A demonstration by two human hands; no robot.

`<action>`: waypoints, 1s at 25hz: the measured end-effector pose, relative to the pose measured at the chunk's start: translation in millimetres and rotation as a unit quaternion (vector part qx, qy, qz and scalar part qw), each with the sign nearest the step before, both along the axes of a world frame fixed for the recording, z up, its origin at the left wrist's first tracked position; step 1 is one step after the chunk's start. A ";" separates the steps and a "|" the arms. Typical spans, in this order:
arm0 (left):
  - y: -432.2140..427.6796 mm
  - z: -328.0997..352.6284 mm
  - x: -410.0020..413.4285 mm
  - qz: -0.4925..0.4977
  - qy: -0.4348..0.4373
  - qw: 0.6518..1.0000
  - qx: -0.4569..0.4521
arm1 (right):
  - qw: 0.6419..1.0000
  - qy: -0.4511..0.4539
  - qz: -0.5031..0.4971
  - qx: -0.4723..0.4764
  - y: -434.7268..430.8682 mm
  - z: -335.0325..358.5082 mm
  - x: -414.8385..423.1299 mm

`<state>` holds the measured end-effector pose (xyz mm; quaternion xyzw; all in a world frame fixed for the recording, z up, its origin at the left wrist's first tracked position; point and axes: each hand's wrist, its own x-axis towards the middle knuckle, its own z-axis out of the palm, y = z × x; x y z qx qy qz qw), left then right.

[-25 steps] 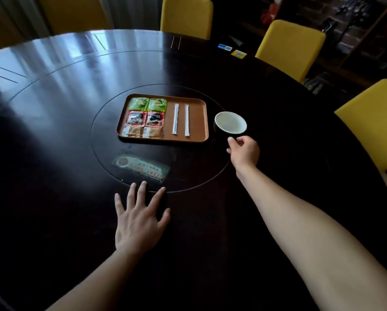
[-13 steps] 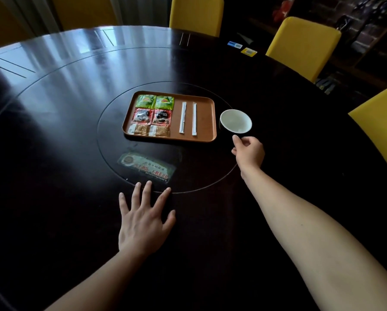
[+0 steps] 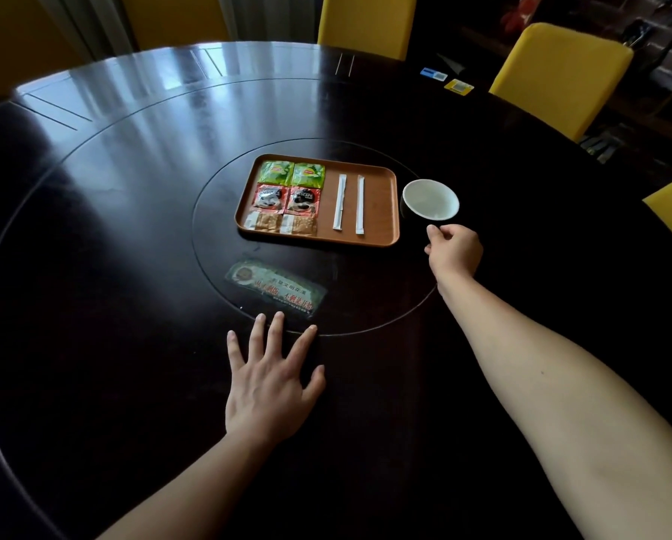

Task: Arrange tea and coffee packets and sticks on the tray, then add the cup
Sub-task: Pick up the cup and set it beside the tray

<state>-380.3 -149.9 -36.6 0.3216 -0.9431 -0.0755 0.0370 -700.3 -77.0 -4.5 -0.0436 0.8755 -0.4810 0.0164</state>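
Note:
A brown tray (image 3: 381, 212) lies at the centre of the dark round table. Along its left side lie two green tea packets (image 3: 291, 174), two red coffee packets (image 3: 285, 198) and two tan sachets (image 3: 283, 224). Right of them lie two white sticks (image 3: 350, 204), side by side. A cup (image 3: 431, 198), dark outside and white inside, stands on the table just right of the tray. My right hand (image 3: 454, 249) is at the cup's near side, thumb and fingers pinched together where the dark handle is hard to make out. My left hand (image 3: 272, 383) rests flat on the table, fingers spread.
A green printed card (image 3: 275, 288) lies under the glass turntable (image 3: 217, 243) in front of the tray. Yellow chairs (image 3: 560, 72) ring the far and right sides. Two small cards (image 3: 447, 80) sit at the far edge of the table.
My right hand's fingers have closed into a pinch at the cup's near side. The view has shifted slightly; my left hand stays flat on the table.

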 end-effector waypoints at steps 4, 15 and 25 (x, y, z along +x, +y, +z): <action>0.6 2.2 -0.3 0.001 0.000 1.000 0.005 | 1.000 -0.002 -0.004 0.000 -1.4 -1.9 -3.2; -1.4 -2.7 -1.7 -0.003 0.002 1.000 -0.004 | 1.000 -0.004 -0.003 -0.001 -8.2 -1.7 -6.2; -1.1 0.0 -0.8 -0.005 0.005 1.000 -0.002 | 0.998 -0.032 -0.024 -0.045 -7.2 9.0 -0.4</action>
